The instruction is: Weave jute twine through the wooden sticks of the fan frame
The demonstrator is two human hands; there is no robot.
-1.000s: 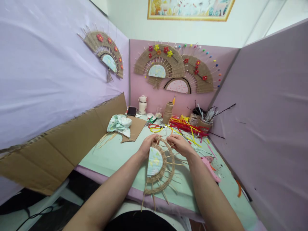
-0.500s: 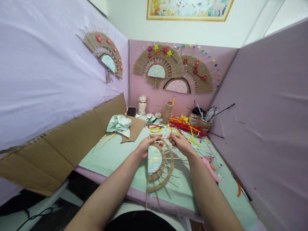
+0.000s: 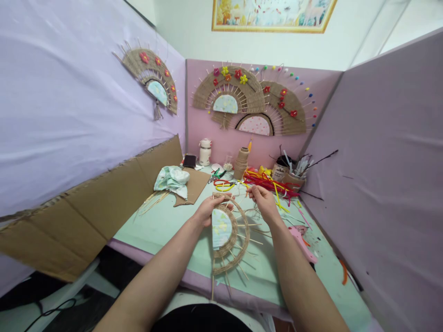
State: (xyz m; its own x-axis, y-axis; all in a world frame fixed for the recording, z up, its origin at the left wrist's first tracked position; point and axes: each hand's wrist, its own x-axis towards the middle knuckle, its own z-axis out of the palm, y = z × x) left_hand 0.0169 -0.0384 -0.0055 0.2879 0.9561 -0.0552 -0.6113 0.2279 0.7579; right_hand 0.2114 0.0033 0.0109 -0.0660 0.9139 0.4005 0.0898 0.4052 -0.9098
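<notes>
A half-round woven fan (image 3: 221, 228) is held on its side above the table, its straight edge to the left. It has a pale floral cloth centre, twine bands and thin sticks pointing out to the right. My left hand (image 3: 208, 208) is closed around its upper left end, some fingers behind it. My right hand (image 3: 262, 201), right of the fan's top, pinches a strand of twine (image 3: 242, 194) that runs to the fan's upper edge. Loose twine hangs below the right hand.
At the back stand a twine spool (image 3: 241, 163), a white bottle (image 3: 205, 152) and red and yellow pipe cleaners (image 3: 268, 180). Pliers (image 3: 224, 186) lie nearby. A crumpled cloth (image 3: 172, 178) rests on cardboard at left. A pink glue gun (image 3: 302, 244) lies right of my right arm.
My right hand has moved a little to the right, away from the fan, with the twine. The fan has shifted very slightly; my left hand keeps its hold.
</notes>
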